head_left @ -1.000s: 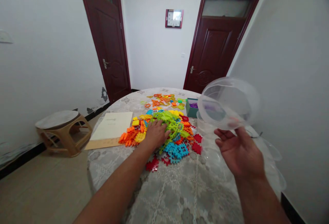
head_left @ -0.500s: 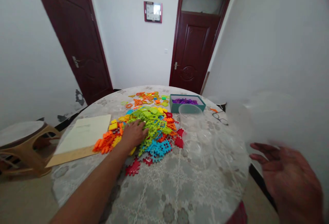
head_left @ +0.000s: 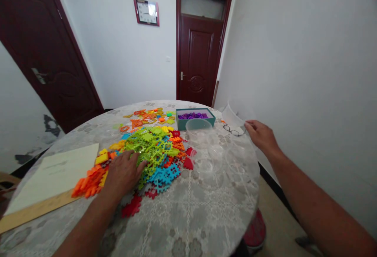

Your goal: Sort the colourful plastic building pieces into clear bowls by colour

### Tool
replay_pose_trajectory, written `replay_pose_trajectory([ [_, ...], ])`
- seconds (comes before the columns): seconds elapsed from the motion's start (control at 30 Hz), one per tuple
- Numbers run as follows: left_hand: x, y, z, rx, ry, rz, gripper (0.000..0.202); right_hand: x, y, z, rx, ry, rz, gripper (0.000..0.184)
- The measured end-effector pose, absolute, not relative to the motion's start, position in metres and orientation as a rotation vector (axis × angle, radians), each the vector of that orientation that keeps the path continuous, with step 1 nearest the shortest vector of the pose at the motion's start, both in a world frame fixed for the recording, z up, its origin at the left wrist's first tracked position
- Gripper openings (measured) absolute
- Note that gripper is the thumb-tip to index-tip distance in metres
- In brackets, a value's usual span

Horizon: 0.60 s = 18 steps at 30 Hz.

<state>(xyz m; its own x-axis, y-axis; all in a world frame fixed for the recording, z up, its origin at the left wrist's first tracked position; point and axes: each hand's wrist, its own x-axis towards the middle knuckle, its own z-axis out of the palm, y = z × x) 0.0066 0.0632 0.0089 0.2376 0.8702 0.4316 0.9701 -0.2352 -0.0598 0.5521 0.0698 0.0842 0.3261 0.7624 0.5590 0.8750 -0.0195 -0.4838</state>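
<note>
My left hand (head_left: 123,172) lies on the left side of a heap of plastic snowflake-shaped building pieces (head_left: 150,143), fingers stretched out and none visibly gripped. Mostly green pieces top the heap, with blue pieces (head_left: 165,176), orange pieces (head_left: 90,182) and red pieces (head_left: 132,206) round its edges. At the table's right edge my right hand (head_left: 260,135) is closed, its fingertips at the rim of a whitish translucent plastic container (head_left: 232,117), which is tilted and partly blurred. Beside it lie black-framed glasses (head_left: 235,130).
A green box (head_left: 196,123) of purple pieces stands at the back. Clear plastic tubs (head_left: 200,131) stand right of the heap. Paper (head_left: 55,170) and a wooden ruler (head_left: 38,210) lie at left. More orange and yellow pieces (head_left: 147,115) lie farther back.
My right hand has moved from beyond the table's right side to the glasses, bringing the translucent container. The view has turned right. My left hand stays on the heap.
</note>
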Motion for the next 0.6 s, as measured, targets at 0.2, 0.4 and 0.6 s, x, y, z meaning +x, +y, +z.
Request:
replay_pose_trajectory([
  [0.2, 0.047, 0.053, 0.006, -2.210, -1.593, -0.773, 0.040, 0.545, 0.128, 0.074, -2.191, -1.695, -0.213, 0.042],
  [0.4, 0.065, 0.044, -0.024, -2.226, -1.584, -0.771, 0.037, 0.532, 0.154, 0.057, -2.272, -1.805, -0.175, 0.042],
  [0.6, 0.058, 0.045, -0.039, -2.268, -1.526, -0.726, 0.038, 0.530, 0.165, 0.048, -2.360, -1.873, -0.160, 0.041],
])
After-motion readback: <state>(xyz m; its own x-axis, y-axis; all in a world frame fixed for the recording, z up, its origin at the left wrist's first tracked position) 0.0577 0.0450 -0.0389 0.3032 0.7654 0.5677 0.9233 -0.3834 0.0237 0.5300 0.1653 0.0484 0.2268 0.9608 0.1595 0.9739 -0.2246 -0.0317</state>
